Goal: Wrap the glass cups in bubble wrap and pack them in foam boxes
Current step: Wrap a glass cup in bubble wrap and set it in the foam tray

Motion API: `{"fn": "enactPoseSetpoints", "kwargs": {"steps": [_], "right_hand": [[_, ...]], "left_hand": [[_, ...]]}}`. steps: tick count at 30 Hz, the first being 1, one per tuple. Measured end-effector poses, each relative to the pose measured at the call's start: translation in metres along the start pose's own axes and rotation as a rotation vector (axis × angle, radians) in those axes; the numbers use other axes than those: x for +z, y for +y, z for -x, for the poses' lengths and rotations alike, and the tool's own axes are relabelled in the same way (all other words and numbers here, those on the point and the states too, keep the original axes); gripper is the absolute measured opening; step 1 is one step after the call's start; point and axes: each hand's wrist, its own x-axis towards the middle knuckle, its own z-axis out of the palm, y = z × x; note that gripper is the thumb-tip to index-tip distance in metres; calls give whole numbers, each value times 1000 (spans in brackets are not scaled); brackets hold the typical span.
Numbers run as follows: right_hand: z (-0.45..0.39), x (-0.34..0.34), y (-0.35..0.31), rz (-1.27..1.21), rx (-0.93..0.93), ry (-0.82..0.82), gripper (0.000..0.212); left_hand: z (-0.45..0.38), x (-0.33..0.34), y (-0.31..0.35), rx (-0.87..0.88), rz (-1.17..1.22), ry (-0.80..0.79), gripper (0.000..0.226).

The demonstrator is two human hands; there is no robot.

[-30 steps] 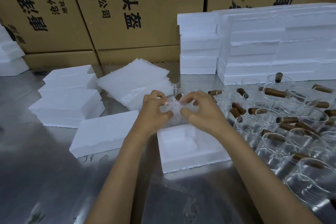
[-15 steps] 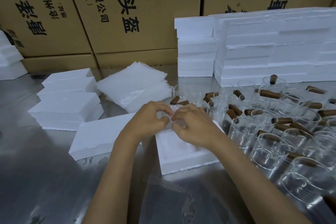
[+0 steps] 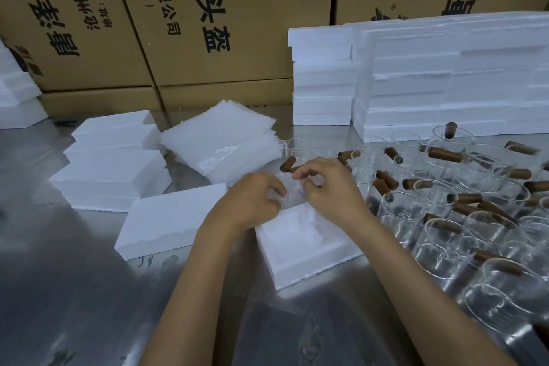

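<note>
**A:** Where's the cup being packed?

**B:** Centre of the frame, between the two hands. It's a bubble-wrapped bundle [image 3: 287, 191], a whitish, crinkled lump with shiny bubbles. The glass inside can't be made out through the wrap. It sits at the far end of the open foam box [image 3: 300, 242]; whether it rests on the foam or is held just above, I can't tell.

**A:** And the hands?

**B:** The left hand [image 3: 252, 202] has its fingers curled round the bundle's left side, gripping it. The right hand [image 3: 329, 187] has fingers bent, with thumb and forefinger pinching the wrap at the top.

**A:** What does the box look like?

**B:** White foam, rectangular, with a squarish recess in the middle and rough, crumbly edges. It lies on the metal table [image 3: 74, 291], just below the hands. Left of it lies a flat foam lid [image 3: 172, 224], close by but not touching.

**A:** What about the rest?

**B:** A stack of bubble wrap sheets [image 3: 225, 145] above the hands, slightly left. Stacked foam pieces [image 3: 113, 166] at middle left. At right, many clear glass cups [image 3: 463, 235] with brown handles, crowded together, most upright. Behind them, upper right, a tall stack of foam boxes [image 3: 430, 80]. Brown cardboard cartons [image 3: 208, 24] with black printing fill the top.
</note>
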Motion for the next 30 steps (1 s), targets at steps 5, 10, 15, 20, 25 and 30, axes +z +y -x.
{"fn": "enactPoseSetpoints", "kwargs": {"steps": [5,10,15,20,25,30], "right_hand": [[3,1,-4,180,-210,-32,32],[4,2,-4,251,-257,-73,35],[8,0,-5,78,-162,-135,38],[9,-13,1,-47,-29,-177,44],[7,-25,11,116,120,-220,31],[12,-23,8,136,117,-244,10]], "left_hand": [[1,-6,4,93,8,46,53],[2,-1,2,71,-54,-23,34],[-1,9,0,41,20,-91,38],[-2,4,-8,8,124,-72,36],[0,1,-11,-42,422,-69,75],[-3,12,-10,-34,387,7,62]]}}
